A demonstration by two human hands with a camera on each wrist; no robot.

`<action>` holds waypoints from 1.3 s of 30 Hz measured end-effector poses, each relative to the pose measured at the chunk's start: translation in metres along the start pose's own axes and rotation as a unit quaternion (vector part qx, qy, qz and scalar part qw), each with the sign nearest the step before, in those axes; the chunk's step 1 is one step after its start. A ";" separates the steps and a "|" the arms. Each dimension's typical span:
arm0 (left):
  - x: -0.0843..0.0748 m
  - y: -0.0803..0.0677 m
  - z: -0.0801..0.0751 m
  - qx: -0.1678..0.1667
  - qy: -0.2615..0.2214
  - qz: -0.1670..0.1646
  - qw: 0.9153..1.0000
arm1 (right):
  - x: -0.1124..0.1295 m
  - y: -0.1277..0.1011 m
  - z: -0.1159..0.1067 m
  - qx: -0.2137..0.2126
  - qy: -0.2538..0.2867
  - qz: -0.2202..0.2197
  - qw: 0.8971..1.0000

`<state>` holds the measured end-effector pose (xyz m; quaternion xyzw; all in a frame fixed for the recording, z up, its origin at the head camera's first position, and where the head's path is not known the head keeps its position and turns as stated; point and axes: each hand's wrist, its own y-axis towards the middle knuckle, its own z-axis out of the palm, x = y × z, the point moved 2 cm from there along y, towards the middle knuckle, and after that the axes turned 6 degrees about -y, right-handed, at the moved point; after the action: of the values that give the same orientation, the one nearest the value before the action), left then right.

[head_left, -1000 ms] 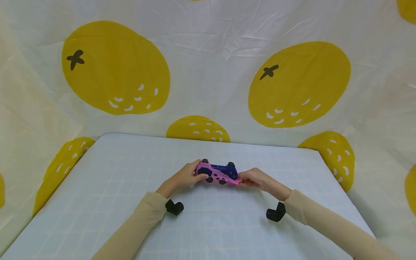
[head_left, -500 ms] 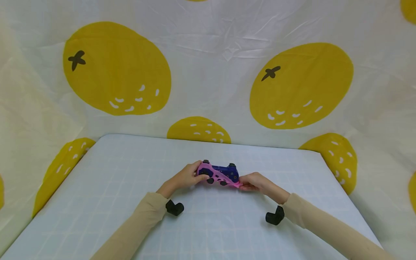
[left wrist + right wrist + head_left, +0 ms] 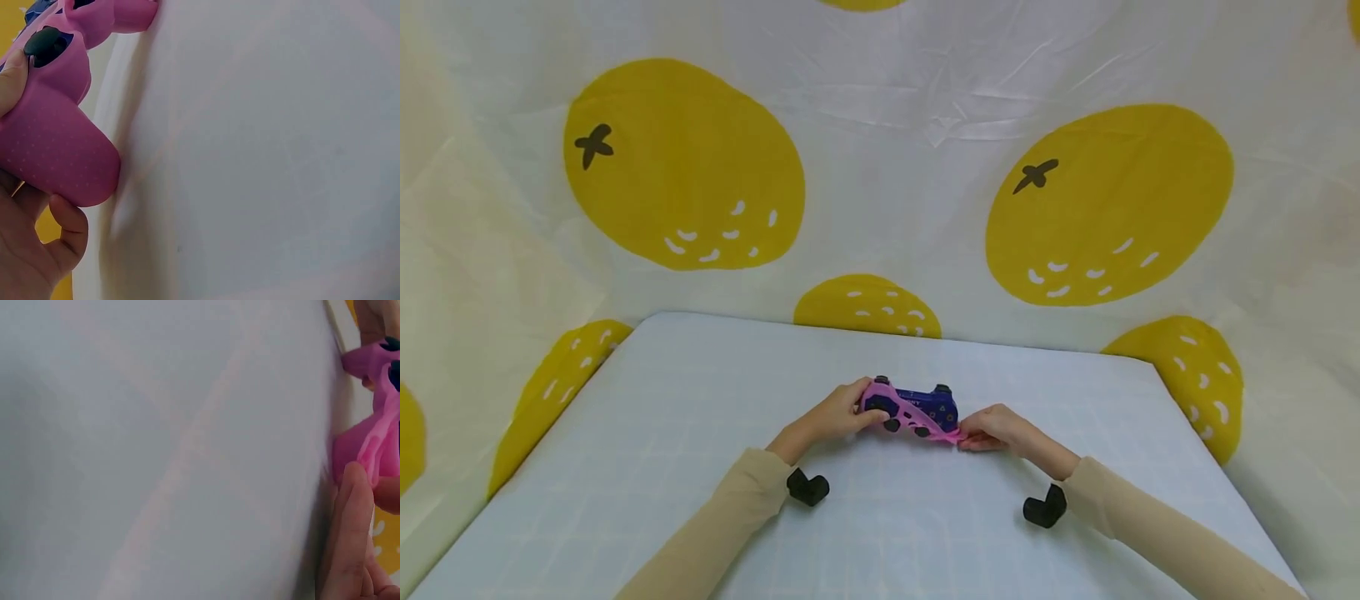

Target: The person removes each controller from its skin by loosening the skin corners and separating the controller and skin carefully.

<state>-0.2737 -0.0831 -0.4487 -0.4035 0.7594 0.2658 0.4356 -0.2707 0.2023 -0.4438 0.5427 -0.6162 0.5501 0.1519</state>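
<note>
Peeling further off since a second ago, the pink silicone cover (image 3: 917, 425) (pinched by the right hand (image 3: 996, 428)) bares more of the blue game controller (image 3: 928, 404), gripped mid-table by the left hand (image 3: 831, 414); removal looks underway.

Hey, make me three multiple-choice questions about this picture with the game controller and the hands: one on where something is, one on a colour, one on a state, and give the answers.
1. Which end of the controller does the left hand hold?
A. its left end
B. its right end
C. neither end

2. What colour is the cover being peeled from it?
A. green
B. pink
C. white

3. What is the right hand doing?
A. lying flat on the table
B. pinching the cover's loose end
C. hanging in the air

Answers: 1 A, fingers wrap the covered left grip; 2 B, pink skin over the blue body; 3 B, fingertips pinch stretched pink material.
</note>
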 end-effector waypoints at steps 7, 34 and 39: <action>0.001 -0.002 0.001 0.003 0.005 0.002 1.000 | -0.005 0.006 -0.007 0.039 0.032 0.022 0.998; 0.003 0.000 0.003 -0.021 -0.021 -0.017 0.999 | 0.011 -0.006 -0.025 0.023 -0.223 -0.147 0.963; 0.001 -0.001 0.002 -0.019 -0.024 -0.019 0.999 | 0.018 -0.012 -0.028 -0.007 -0.231 -0.162 0.959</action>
<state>-0.2723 -0.0821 -0.4506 -0.4192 0.7358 0.2817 0.4512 -0.2787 0.2193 -0.4134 0.7461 -0.5427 0.3735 0.0965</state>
